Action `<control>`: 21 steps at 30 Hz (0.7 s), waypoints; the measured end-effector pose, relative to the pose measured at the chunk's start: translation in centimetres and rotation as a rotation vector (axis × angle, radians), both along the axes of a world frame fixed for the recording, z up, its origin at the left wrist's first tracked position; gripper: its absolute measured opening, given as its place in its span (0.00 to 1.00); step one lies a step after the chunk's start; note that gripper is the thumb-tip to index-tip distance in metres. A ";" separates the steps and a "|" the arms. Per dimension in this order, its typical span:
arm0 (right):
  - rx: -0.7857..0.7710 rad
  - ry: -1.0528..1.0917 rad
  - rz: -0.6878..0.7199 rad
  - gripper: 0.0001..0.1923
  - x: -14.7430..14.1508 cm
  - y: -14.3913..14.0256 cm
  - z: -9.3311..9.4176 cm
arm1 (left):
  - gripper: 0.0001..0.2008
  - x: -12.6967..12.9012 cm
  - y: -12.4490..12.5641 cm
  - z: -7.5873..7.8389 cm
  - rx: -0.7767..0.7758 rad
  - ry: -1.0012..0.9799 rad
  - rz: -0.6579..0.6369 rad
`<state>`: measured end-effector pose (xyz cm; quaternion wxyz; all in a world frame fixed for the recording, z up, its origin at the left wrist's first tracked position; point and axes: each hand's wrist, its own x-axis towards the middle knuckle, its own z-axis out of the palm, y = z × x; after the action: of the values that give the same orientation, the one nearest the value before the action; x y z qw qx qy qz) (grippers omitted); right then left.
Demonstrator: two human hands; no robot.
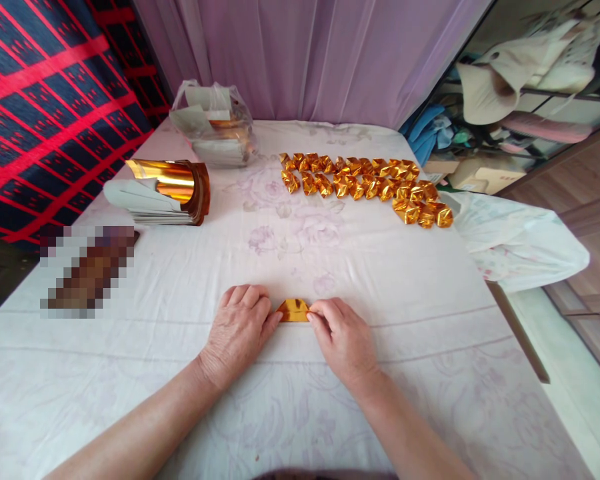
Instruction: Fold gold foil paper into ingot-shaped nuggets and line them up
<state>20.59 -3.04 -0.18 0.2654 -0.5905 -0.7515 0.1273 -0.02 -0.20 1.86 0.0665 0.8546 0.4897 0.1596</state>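
Note:
A small folded piece of gold foil paper [293, 311] lies on the white flowered tablecloth [180, 280] in front of me. My left hand [239, 329] pinches its left end and my right hand [341, 339] pinches its right end, both hands resting on the cloth. Most of the piece shows between my fingertips; its ends are hidden under them.
Several finished gold folded pieces [365, 183] lie in rows at the back right. A stack of gold and white foil sheets [166, 191] sits at the back left, a clear plastic bag of sheets [215, 125] behind it. A pixelated object [91, 268] lies at left. The table's right edge [517, 330] drops away.

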 end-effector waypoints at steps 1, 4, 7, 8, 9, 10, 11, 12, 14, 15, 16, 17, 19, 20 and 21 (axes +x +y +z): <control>0.001 0.001 0.000 0.08 0.0 0.0 0.0 | 0.10 0.0 0.0 0.0 -0.003 0.001 0.002; 0.003 0.002 0.000 0.07 -0.1 0.0 0.0 | 0.12 0.0 0.0 0.1 0.014 0.028 -0.004; 0.004 -0.006 0.004 0.07 -0.1 0.0 0.0 | 0.13 0.0 0.0 0.1 0.043 0.070 -0.012; 0.005 -0.010 0.005 0.08 -0.1 0.0 0.0 | 0.13 0.0 0.0 0.1 0.052 0.079 -0.013; 0.006 -0.015 0.006 0.08 -0.1 0.0 0.1 | 0.13 0.0 0.0 0.1 0.060 0.084 -0.014; 0.008 -0.018 0.006 0.08 -0.1 0.1 0.1 | 0.13 0.0 0.0 0.1 0.067 0.086 -0.015; 0.008 -0.022 0.006 0.08 -0.1 0.1 0.1 | 0.13 0.0 0.0 0.1 0.072 0.085 -0.016; 0.009 -0.025 0.005 0.08 -0.1 0.1 0.2 | 0.13 0.0 0.0 0.1 0.073 0.083 -0.017; 0.010 -0.026 0.003 0.07 -0.1 0.1 0.2 | 0.13 0.0 0.0 0.1 0.062 0.084 -0.013; 0.011 -0.025 0.001 0.07 -0.1 0.1 0.2 | 0.13 0.0 0.0 0.1 0.054 0.083 -0.011; 0.010 -0.024 -0.001 0.07 -0.1 0.1 0.2 | 0.13 0.0 0.0 0.1 0.045 0.079 -0.009; 0.009 -0.023 -0.001 0.07 -0.1 0.1 0.2 | 0.13 0.0 0.0 0.1 0.040 0.072 -0.008; 0.005 -0.022 -0.001 0.08 -0.1 0.1 0.2 | 0.13 -0.1 0.0 0.0 0.040 0.051 -0.009; 0.004 -0.023 0.000 0.08 -0.1 0.1 0.2 | 0.13 -0.1 0.0 0.0 0.045 0.040 -0.010; 0.003 -0.024 0.000 0.08 -0.1 0.1 0.1 | 0.13 -0.1 0.0 -0.1 0.049 0.033 -0.011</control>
<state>20.50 -2.90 -0.04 0.2574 -0.5913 -0.7549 0.1192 -0.13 -0.22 1.80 0.0383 0.8612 0.4818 0.1571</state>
